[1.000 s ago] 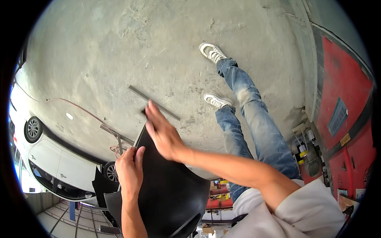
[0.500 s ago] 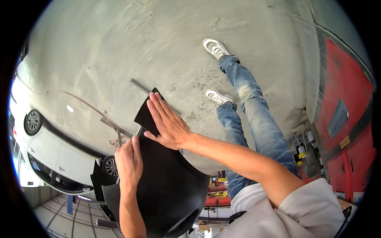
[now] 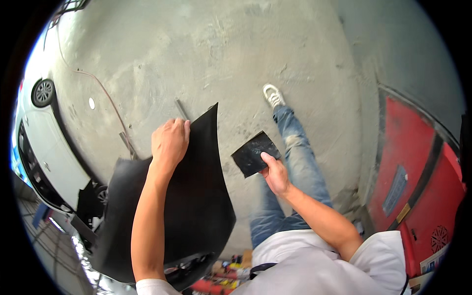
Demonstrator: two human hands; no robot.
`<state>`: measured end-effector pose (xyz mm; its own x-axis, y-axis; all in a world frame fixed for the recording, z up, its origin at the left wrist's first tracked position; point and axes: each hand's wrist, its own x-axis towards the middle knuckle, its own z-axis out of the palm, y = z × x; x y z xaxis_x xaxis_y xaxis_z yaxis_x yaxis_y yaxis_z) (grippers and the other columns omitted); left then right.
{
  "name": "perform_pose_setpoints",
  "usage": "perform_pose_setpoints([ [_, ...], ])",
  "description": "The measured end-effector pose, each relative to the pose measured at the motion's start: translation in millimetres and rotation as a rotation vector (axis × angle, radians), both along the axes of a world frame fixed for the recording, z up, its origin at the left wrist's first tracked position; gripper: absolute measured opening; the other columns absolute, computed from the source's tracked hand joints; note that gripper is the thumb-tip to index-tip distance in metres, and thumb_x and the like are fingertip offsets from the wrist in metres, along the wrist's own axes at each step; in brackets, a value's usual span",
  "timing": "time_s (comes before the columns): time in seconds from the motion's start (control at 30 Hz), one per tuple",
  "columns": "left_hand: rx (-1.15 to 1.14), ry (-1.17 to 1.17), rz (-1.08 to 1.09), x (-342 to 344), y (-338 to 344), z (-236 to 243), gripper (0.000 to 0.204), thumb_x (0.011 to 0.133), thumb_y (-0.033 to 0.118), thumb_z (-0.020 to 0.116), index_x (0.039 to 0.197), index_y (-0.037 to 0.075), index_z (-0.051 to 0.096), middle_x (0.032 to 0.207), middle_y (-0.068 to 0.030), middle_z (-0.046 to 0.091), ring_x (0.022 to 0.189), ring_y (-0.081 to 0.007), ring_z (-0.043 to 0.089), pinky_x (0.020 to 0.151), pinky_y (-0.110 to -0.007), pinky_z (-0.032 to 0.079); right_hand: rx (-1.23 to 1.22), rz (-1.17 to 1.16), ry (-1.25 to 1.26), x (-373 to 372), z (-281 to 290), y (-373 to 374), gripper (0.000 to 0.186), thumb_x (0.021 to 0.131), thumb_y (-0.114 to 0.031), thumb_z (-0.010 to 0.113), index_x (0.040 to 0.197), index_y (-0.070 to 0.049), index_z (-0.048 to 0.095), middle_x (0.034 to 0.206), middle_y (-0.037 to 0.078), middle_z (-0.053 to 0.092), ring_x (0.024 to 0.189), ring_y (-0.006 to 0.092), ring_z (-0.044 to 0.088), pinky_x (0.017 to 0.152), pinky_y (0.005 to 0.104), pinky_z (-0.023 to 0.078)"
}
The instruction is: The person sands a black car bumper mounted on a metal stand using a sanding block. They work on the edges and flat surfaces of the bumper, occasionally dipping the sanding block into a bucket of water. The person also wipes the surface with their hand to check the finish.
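A large black car body panel (image 3: pixel 196 196) stands in front of me on the left, its pointed corner toward the far side. My left hand (image 3: pixel 169 140) is closed over the panel's upper edge, fingers curled and their tips partly hidden. My right hand (image 3: pixel 275 174) holds a rectangular sheet of black sandpaper (image 3: pixel 253 155) to the right of the panel, apart from it. The thumb lies on top of the sheet, with the other fingers underneath. Pale dusty smudges show on the sheet's face.
Metal stand bars (image 3: pixel 129 145) stick out beyond the panel. A white car (image 3: pixel 51 147) is at the far left, with a hose (image 3: pixel 105 93) on the concrete floor near it. Red cabinets (image 3: pixel 408 162) line the right side. Bottles and boxes (image 3: pixel 231 268) lie low behind the panel.
My right hand has left the panel's far corner and moved right and nearer, now showing the sandpaper. My left hand has moved farther along the panel's edge. The view has shifted.
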<state>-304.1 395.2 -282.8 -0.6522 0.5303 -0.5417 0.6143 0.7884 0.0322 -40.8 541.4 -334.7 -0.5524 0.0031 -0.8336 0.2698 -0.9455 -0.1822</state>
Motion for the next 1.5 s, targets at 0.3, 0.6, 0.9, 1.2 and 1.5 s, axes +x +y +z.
perform_pose_setpoints([
  [0.3,0.731,0.072,0.397,174.0,19.1,133.7,0.03,0.093,0.024,0.072,0.115,0.003,0.069,0.109,-0.0172,0.068,0.104,-0.0351,0.065,0.091,-0.044,0.053,0.163,0.117,0.265,47.1,109.2,4.8,0.029,0.105,-0.024,0.057,0.125,-0.005,0.065,0.114,0.007,0.073,0.102,0.0179,0.071,0.087,0.0339,0.059],
  [0.6,1.077,-0.205,1.067,404.0,-145.2,225.9,0.029,0.093,0.028,0.077,0.097,0.0,0.072,0.074,-0.0103,0.07,0.062,-0.0154,0.061,0.061,-0.033,0.049,0.855,1.146,0.645,130.9,260.1,-93.9,0.028,0.098,-0.025,0.071,0.105,0.002,0.073,0.081,0.004,0.072,0.078,0.0101,0.063,0.07,0.0327,0.054],
  [0.9,1.102,0.188,1.471,548.2,-169.6,238.7,0.036,0.099,0.036,0.067,0.09,0.001,0.069,0.072,-0.0221,0.065,0.069,-0.0401,0.068,0.059,-0.043,0.049,0.665,1.542,0.832,179.6,280.4,-158.0,0.018,0.092,-0.017,0.078,0.102,-0.003,0.073,0.082,-0.001,0.071,0.065,0.0075,0.062,0.054,0.0258,0.049],
  [1.2,1.168,0.522,1.504,621.1,-269.0,218.8,0.051,0.101,0.048,0.061,0.075,0.004,0.068,0.066,-0.0191,0.064,0.061,-0.0406,0.064,0.056,-0.046,0.049,0.094,1.813,0.582,229.3,268.6,-260.8,0.028,0.094,-0.008,0.071,0.12,-0.003,0.065,0.102,0.006,0.072,0.078,0.0171,0.07,0.06,0.033,0.056],
  [1.5,1.436,0.836,2.205,756.2,-461.9,133.1,0.021,0.102,0.019,0.063,0.096,0.001,0.073,0.072,-0.0052,0.069,0.062,-0.012,0.065,0.057,-0.029,0.051,0.477,2.196,0.555,283.0,202.9,-530.4,0.034,0.094,-0.02,0.074,0.124,-0.005,0.068,0.111,0.005,0.074,0.099,0.0177,0.07,0.082,0.0355,0.057],
])
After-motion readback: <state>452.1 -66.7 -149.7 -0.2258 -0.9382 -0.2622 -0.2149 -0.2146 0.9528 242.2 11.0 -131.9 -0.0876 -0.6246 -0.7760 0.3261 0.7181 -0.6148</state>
